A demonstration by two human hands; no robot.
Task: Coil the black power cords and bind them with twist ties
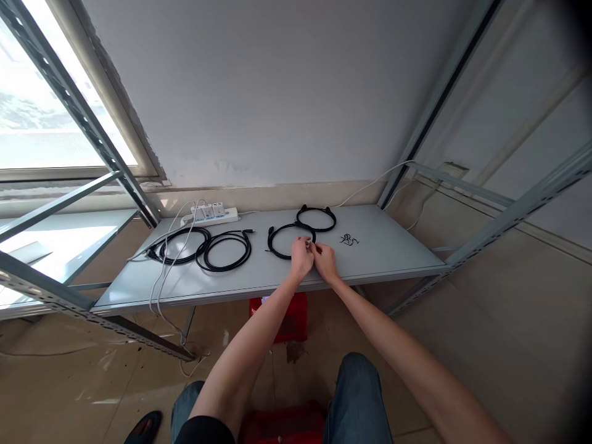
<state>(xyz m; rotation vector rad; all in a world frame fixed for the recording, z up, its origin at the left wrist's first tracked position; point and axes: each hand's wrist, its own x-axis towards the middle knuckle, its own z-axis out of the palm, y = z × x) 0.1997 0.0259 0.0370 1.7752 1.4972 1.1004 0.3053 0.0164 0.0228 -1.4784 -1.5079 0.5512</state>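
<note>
My left hand and my right hand meet over the near edge of a coiled black cable on the grey metal shelf. Both hands are closed in a pinch on the coil, fingertips touching each other at its near right side. A second black coil lies just behind. Two more black coils, one beside the other, lie to the left. A small bundle of black ties sits right of my hands.
A white power strip with plugged adapters lies at the back left, white cords trailing over the shelf edge. Angled metal rack posts stand at both sides. A red stool is under the shelf. My knees are below.
</note>
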